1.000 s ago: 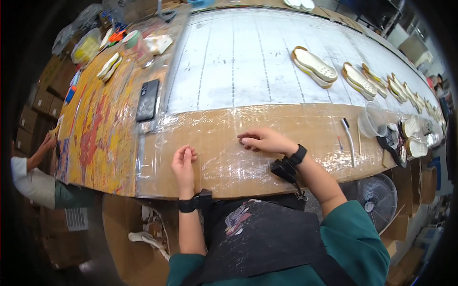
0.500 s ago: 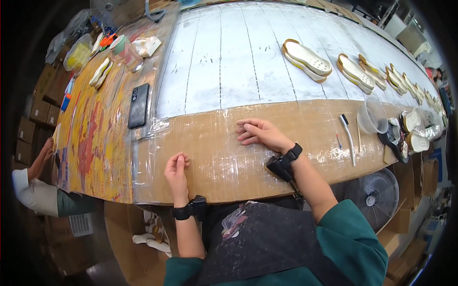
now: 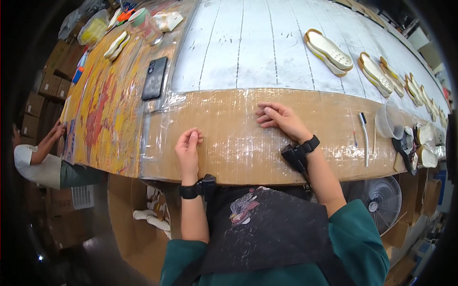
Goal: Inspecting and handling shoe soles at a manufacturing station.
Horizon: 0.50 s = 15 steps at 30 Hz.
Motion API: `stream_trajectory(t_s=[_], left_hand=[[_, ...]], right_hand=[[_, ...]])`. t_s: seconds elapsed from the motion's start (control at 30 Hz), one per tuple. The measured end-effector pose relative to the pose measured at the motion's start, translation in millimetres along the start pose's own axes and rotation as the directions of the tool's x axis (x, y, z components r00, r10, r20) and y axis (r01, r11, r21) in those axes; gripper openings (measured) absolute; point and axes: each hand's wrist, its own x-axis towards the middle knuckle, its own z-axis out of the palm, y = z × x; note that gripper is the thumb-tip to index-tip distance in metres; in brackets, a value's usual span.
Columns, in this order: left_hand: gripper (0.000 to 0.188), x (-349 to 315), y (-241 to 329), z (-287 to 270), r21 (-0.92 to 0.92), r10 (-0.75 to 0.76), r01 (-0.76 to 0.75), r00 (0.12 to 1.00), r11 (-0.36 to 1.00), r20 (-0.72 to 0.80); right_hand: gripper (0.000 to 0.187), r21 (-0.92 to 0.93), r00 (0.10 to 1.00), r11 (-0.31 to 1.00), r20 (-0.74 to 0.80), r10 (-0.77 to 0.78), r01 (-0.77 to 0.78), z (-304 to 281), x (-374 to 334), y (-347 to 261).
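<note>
Above the brown cardboard strip (image 3: pixel 229 162) along the near side of the table, my two hands hover with nothing in them. My left hand (image 3: pixel 188 151) is loosely curled, its thumb uppermost and its fingers a little apart. Farther forward and to the right, my right hand (image 3: pixel 285 122) points leftward with relaxed, slightly spread fingers. Whether either hand touches the cardboard is hard to tell. Beyond the right hand, a cream shoe sole with brown edging (image 3: pixel 329 51) lies on the white lined surface (image 3: pixel 229 52).
More soles (image 3: pixel 376 74) run off to the right. A white-handled brush (image 3: pixel 364 138), a clear plastic tub (image 3: pixel 389 119) and a thin stick (image 3: pixel 374 138) lie at right. A phone (image 3: pixel 154 78) and a cup (image 3: pixel 143 21) are at left, near another person (image 3: pixel 40 155). A fan (image 3: pixel 377 205) stands below.
The whole view has shifted: the table and its things sit higher and farther right in the picture. My hands keep nearly the same pose. The other person's hands have come together at the table edge.
</note>
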Motion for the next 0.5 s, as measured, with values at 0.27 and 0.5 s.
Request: stream_trajectory(t_s=[0.27,0.5], left_hand=[[0.016,1.5,-0.1,1.2,-0.030,0.020,-0.020,1.000,0.999,0.009],[0.016,0.0,-0.5,-1.3,-0.039,0.014,-0.014,1.000,0.999,0.005]], right_hand=[[0.034,-0.037,1.000,0.999,-0.018,-0.002,0.002,2.7,-1.4,-6.2],[0.032,-0.026,1.000,1.000,-0.024,0.001,-0.001,4.4,-0.5,-4.1]])
